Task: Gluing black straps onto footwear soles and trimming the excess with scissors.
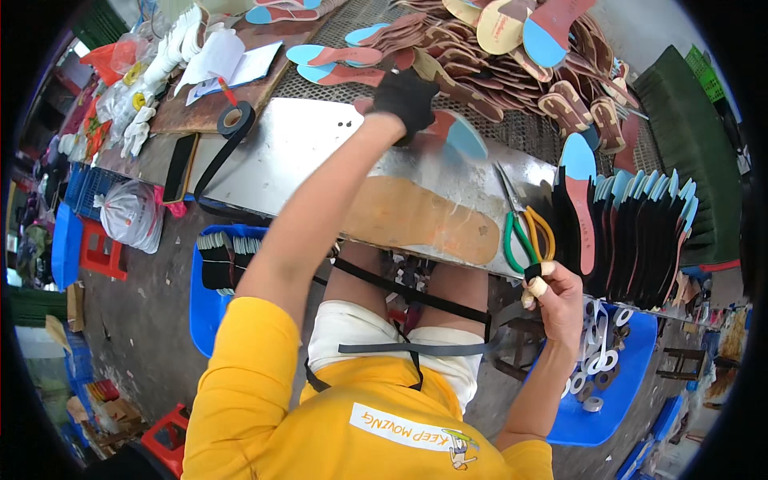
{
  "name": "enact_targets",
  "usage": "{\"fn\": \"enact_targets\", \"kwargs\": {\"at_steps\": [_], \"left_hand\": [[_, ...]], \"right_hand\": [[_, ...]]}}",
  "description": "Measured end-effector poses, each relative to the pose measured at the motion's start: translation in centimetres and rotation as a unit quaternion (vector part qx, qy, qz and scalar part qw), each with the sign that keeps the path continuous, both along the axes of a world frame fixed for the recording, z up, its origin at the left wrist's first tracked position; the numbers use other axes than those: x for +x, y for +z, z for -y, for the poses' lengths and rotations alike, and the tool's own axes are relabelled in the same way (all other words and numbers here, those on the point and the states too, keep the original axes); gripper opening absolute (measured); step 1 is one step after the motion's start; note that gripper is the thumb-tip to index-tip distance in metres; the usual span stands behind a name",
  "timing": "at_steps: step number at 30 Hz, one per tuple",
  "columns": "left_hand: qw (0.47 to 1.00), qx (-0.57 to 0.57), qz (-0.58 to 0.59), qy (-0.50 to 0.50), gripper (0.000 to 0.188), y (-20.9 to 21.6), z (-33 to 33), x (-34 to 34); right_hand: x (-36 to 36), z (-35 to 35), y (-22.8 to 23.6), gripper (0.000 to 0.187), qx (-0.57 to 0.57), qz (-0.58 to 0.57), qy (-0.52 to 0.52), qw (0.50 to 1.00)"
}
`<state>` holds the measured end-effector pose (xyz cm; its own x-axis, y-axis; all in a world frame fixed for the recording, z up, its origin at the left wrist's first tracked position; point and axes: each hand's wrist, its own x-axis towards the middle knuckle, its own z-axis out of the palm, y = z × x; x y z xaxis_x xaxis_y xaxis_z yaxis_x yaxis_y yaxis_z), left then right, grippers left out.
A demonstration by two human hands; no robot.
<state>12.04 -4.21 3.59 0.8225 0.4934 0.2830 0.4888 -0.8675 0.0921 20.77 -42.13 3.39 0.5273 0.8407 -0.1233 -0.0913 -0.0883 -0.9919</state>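
My left hand [406, 102], in a black glove, reaches over the metal-topped bench and is closed on a pink and blue shoe insole [462, 138]. The insole is blurred by motion, and the glove covers its middle. My right hand [556, 300] is at the bench's front edge, with pale wraps on some fingertips. Its thumb and fingers pinch a short black strip [534, 274], right by the handles of green and orange scissors [524, 232]. Across my lap runs a grey strip [416, 350]; its blurred right end rises toward that hand.
A large heap of insoles [472, 68] covers the back of the bench. Black-covered insoles [640, 232] stand in a row at right. A roll of black tape [236, 120] lies at left near an open notebook [240, 68]. Blue bins [612, 416] flank my legs.
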Motion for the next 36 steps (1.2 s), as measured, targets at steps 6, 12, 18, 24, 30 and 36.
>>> {"fn": "enact_targets", "kwargs": {"at_steps": [6,12,18,24,30,36], "left_hand": [[0.853,-0.421,0.283,-0.121,0.031,2.6,2.8,-6.5],[0.721,-0.558,0.411,-0.005,0.037,-1.6,13.5,-9.9],[0.635,-0.628,0.446,0.061,0.045,-3.7,13.4,-12.5],[0.958,-0.040,0.280,-0.050,0.053,-0.3,11.1,-13.0],[0.953,-0.168,0.254,-0.010,0.029,-3.3,11.7,-13.6],[0.899,-0.269,0.344,-0.012,0.027,-3.8,12.1,-13.6]], "right_hand": [[-1.9,-2.7,1.4,0.008,0.028,-0.015,-0.031,0.999],[-4.1,-6.2,2.2,0.016,0.092,0.096,-0.060,0.989],[-5.1,-8.3,0.4,0.015,-0.020,0.318,0.022,0.948],[-4.9,-9.0,-1.8,0.015,0.012,0.465,-0.006,0.885],[-4.4,-8.2,-1.7,0.015,0.046,0.267,-0.017,0.962],[-4.3,-11.8,0.2,0.016,0.048,0.162,-0.004,0.986]]}}
